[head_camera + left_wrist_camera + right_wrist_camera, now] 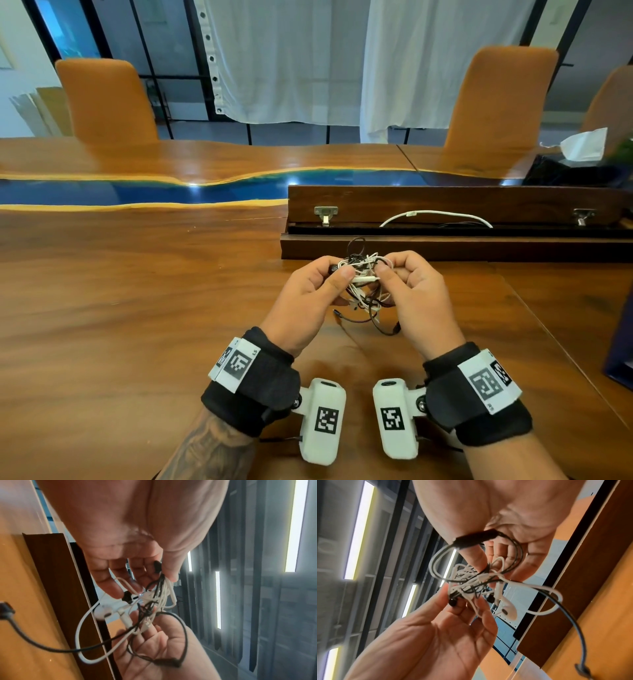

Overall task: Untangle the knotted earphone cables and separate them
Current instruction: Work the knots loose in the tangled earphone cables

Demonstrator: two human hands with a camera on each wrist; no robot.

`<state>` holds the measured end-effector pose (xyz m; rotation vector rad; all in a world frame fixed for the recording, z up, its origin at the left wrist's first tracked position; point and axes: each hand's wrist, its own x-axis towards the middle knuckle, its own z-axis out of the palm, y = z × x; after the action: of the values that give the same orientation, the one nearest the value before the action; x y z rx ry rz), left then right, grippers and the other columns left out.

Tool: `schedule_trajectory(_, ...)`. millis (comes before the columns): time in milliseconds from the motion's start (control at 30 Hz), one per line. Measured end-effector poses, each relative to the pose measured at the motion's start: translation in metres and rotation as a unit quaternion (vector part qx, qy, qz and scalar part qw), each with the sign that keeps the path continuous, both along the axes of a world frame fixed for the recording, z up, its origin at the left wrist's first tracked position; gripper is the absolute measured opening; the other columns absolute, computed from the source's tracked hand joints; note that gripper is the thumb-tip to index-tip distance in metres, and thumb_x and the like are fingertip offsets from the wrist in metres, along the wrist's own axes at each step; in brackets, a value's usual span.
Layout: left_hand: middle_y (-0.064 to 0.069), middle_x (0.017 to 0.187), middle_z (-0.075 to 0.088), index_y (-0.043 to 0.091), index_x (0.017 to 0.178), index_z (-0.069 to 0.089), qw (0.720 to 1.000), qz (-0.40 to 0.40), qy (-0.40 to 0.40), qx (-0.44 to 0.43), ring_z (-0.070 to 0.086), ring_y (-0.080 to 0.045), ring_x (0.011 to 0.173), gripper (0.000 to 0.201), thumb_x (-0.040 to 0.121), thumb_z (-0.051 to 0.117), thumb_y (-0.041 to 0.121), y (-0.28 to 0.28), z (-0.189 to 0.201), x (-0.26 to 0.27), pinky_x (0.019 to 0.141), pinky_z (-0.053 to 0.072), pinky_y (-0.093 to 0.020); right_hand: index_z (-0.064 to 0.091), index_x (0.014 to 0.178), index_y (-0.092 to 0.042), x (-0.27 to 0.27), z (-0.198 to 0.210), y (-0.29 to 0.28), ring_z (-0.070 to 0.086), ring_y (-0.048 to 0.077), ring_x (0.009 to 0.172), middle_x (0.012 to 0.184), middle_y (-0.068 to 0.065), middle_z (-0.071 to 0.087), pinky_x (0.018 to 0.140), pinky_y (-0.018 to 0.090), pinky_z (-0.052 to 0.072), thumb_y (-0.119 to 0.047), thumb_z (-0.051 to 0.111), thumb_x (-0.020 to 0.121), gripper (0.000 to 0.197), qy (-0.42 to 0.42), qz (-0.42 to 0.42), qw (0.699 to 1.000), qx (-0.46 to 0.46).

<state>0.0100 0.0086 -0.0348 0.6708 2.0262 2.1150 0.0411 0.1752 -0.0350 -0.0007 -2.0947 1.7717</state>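
Strapped to both my wrists, closest to the lens, are black bands (263,380) carrying white blocks printed with square black-and-white code patterns; small lettering on one tag is looking like "L5", though I am not reading it with certainty.

Above the wooden table (120,291) I am holding the knot of earphone cables (363,284), white and black strands wound together, between my two hands. My left hand (308,301) is pinching one side of the bundle with thumb and curled fingers, and a black earbud (157,566) is sitting against those fingers (109,582). My right hand (414,301) is pinching the other side, thumb pressing into the knot. A white earbud (509,610) is dangling from the tangle, and a black plug (6,610) is trailing down toward the tabletop.

Just beyond my hands an open wooden cable box (445,246) is lying, a white cord (435,216) arching inside it. Across the table, orange chairs (106,99) and white curtains (291,58) are standing.
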Motion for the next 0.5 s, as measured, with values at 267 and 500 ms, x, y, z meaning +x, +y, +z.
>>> schedule_trajectory(267,-0.014,0.1,0.074,0.01,0.109,0.068,0.997,0.076,-0.006,0.023,0.07,-0.024,0.087,0.025,0.097,0.058,0.03,0.0016,0.0015,-0.0013,0.08,0.057,-0.052,0.054,0.104,-0.029,0.0039,0.0022,-0.0034,0.065,0.011,0.096,0.101,-0.007,0.065,0.076,0.029,0.057,-0.01,0.069,0.091,0.027,0.045,0.008,0.997,0.066)
schedule_trajectory(500,-0.014,0.101,0.072,0.012,0.109,0.07,0.997,0.07,-0.008,0.015,0.067,-0.02,0.088,0.025,0.097,0.059,0.031,0.0009,0.003,0.0013,0.074,0.059,-0.039,0.07,0.102,-0.03,0.009,0.0073,-0.0063,0.058,0.012,0.1,0.105,-0.007,0.057,0.079,0.017,0.048,-0.023,0.075,0.089,0.016,0.111,0.045,0.98,0.158)
